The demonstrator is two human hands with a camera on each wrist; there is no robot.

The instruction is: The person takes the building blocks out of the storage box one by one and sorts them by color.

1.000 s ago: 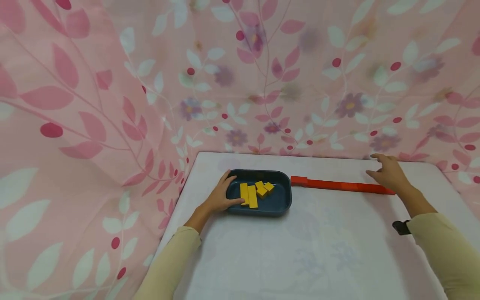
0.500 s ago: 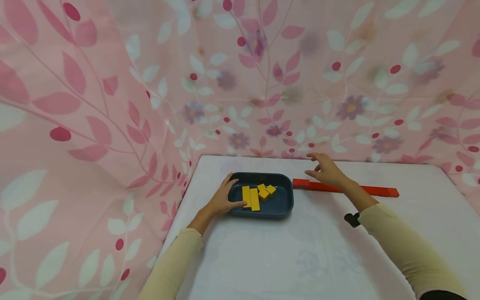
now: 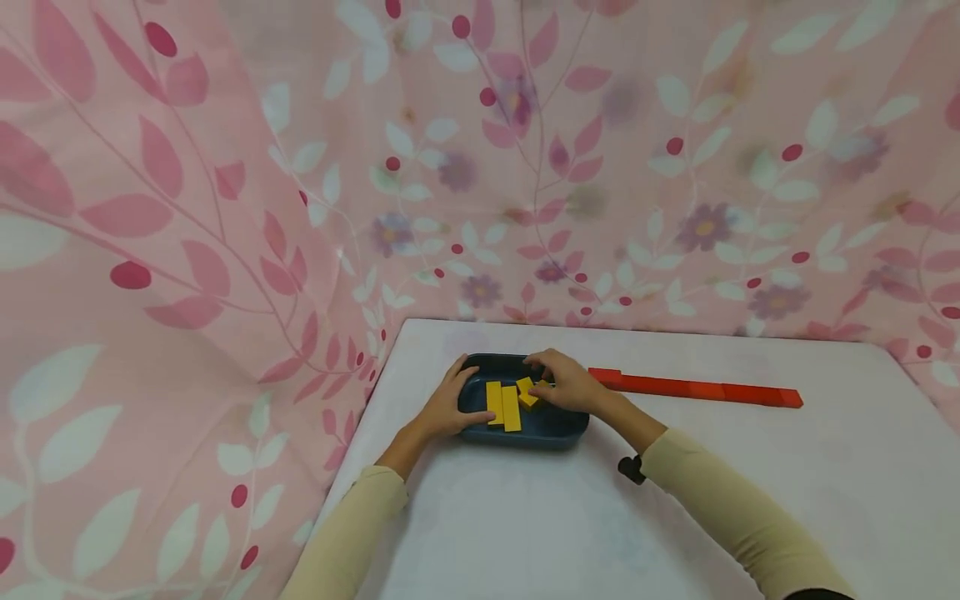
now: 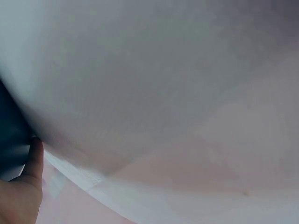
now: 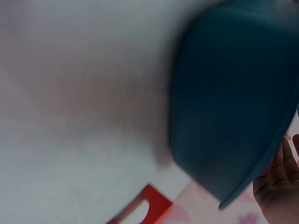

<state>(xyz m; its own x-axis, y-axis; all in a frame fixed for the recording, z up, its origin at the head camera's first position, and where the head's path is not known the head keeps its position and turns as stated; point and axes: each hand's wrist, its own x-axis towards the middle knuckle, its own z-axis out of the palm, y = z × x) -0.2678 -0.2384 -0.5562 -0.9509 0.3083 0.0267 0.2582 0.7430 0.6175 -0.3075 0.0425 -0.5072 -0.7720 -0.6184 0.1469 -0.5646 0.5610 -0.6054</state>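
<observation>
A dark blue tray [image 3: 551,437] stands on the white table, seen from its side in the right wrist view. My left hand [image 3: 444,407] holds its left end, fingers over the far rim and thumb inside by two long yellow blocks [image 3: 512,408]. Several small yellow blocks [image 3: 528,400] lie to the right of those. Over them, inside the tray, is my right hand [image 3: 568,385], thumb and fingers apart, its thumb tip at one small block. The hand partly hides the blocks on the right. In the left wrist view only part of my hand [image 4: 21,198] shows against the tray.
A row of red blocks [image 3: 675,387] runs rightward from beside the tray; one end block [image 5: 159,205] shows a curved cutout in the right wrist view. Pink floral cloth [image 3: 480,208] hangs behind and left of the white table [image 3: 525,517].
My right hand has travelled left from the far end of the red row into the tray, over the small yellow blocks. My left hand has stayed on the tray. The head view has shifted slightly.
</observation>
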